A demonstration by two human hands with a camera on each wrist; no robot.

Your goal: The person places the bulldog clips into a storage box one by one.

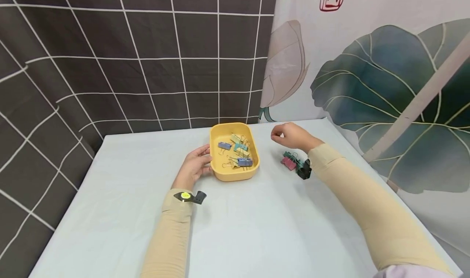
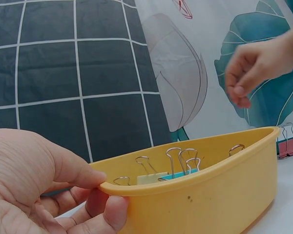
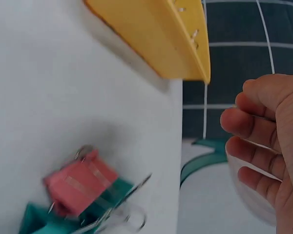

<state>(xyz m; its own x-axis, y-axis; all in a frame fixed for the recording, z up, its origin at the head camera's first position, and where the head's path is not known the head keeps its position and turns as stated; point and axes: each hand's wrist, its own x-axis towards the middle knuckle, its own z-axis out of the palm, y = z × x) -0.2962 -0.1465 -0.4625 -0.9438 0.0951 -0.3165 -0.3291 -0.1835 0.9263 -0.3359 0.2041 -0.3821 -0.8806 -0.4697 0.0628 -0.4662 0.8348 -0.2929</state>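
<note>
Left hand (image 1: 193,166) steadies yellow tray (image 1: 216,170); right hand (image 1: 291,136) hovers empty.
Left fingers pinch the tray rim. Right fingers loosely curled above pink and green binder clips (image 1: 290,160) on the surface: light, stiff, springy; best gripped by their wire handles.

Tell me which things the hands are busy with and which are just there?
In use:
yellow tray, held at its rim by the left hand
clips in the tray
pink and green clips on the table, below the right hand

Just there:
leaf curtain
checked cloth
table
</note>
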